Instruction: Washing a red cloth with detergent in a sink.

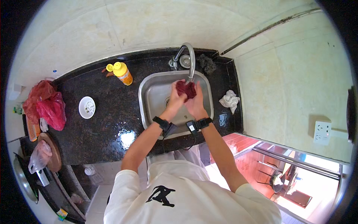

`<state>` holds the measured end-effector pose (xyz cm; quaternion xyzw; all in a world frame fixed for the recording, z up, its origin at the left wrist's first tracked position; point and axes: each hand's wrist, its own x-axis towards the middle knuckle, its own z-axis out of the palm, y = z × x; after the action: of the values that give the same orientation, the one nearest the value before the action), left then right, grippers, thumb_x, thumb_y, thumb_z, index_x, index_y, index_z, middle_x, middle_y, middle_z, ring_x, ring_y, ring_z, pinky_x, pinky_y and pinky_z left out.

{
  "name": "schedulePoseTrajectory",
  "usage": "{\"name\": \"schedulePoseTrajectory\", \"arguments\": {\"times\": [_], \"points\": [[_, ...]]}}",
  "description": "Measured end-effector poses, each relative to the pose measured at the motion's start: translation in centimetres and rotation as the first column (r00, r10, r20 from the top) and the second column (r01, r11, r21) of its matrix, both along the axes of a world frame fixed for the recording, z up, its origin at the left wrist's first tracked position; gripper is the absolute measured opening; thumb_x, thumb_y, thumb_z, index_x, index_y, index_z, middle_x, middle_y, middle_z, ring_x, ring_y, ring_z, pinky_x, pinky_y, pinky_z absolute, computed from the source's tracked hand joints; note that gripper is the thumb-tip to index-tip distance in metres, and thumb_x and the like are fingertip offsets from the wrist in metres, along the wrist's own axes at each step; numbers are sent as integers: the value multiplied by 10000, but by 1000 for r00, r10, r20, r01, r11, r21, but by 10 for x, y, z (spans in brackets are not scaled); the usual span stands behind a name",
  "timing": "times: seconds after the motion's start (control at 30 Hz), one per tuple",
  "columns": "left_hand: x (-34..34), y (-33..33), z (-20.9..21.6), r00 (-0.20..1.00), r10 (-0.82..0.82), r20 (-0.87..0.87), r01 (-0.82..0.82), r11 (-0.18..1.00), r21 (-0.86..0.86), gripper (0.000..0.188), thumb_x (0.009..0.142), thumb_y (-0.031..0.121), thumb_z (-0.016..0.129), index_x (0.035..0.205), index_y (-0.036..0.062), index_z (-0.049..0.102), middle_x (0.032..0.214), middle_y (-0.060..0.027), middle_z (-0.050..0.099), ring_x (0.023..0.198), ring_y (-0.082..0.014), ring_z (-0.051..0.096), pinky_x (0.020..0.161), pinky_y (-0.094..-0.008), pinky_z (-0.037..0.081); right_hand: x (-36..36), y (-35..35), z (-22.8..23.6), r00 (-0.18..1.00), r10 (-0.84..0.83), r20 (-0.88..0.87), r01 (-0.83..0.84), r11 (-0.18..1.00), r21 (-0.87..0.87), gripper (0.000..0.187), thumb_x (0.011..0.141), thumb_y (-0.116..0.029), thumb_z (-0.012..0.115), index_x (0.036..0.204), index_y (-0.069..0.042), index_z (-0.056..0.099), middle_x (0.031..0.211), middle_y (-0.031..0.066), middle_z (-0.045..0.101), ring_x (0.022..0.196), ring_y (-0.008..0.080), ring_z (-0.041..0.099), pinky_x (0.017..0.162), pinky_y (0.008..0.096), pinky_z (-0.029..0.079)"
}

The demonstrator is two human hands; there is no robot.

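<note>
We hold a dark red lump (pixel 186 89) between both hands over the steel sink (pixel 149 98), right under the curved tap (pixel 189 59), so that whatever runs off it falls into the basin rather than onto the counter. Our left hand (pixel 175 98) is closed around the lump's left side, fingers curled over it; our right hand (pixel 195 101) cups it from the right and below, fingers pressed against it. The lump thus sits squeezed between the two palms, nearer the fingertips than the wrists. We cannot tell whether water is running from the tap.

Beyond our left hand, on the dark stone counter (pixel 108 115), stand a yellow bottle (pixel 123 73) and, farther off, a small white bowl (pixel 87 107). Well past those lie red plastic bags (pixel 46 104). Beside our right hand, just off the sink's edge, a crumpled white cloth (pixel 229 100) rests on the counter, and a dark scrubber (pixel 209 64) sits behind the tap.
</note>
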<state>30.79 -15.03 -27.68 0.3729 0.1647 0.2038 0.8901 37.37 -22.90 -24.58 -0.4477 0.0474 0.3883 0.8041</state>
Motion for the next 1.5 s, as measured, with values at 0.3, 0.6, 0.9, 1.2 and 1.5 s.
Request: {"name": "schedulePoseTrajectory", "arguments": {"times": [0.3,0.6,0.9,1.2,1.5], "points": [[-5,-2,16,934,-63,-351,343,424,838,1084,681,43,753,1504,-56,55,1558,-342,150,1501,-454,40,1221,-479,96,33,-13,-45,783,360,507,84,747,-660,428,975,-400,549,951,10,671,828,145,689,744,292,658,738,406,515],[-16,22,24,919,-170,-355,383,598,704,1155,642,118,860,1457,-76,64,1401,-319,412,1339,-456,434,1072,-434,414,21,15,-12,681,562,469,-34,665,-746,465,967,-403,523,905,37,658,795,268,665,812,427,671,715,486,495],[-21,20,44,961,59,-270,220,427,877,1086,665,52,829,1491,-40,129,1478,-280,315,1326,-475,428,1079,-444,422,34,16,3,777,535,333,-201,711,-674,506,1031,-434,404,966,25,604,824,243,634,791,394,641,722,464,487],[-9,25,11,826,153,-542,466,353,811,536,788,194,741,1224,-35,531,1174,-316,578,1086,-479,588,892,-484,522,-5,24,25,351,683,641,152,633,-759,340,1034,-271,385,1070,37,525,1035,293,568,995,471,563,868,529,436],[5,14,-25,974,-155,-163,211,381,900,321,797,136,720,1093,39,639,759,-159,692,659,-336,666,621,-408,540,54,3,1,-434,630,644,15,720,-693,319,993,-242,485,895,46,581,719,225,608,701,451,602,630,508,483]]}}
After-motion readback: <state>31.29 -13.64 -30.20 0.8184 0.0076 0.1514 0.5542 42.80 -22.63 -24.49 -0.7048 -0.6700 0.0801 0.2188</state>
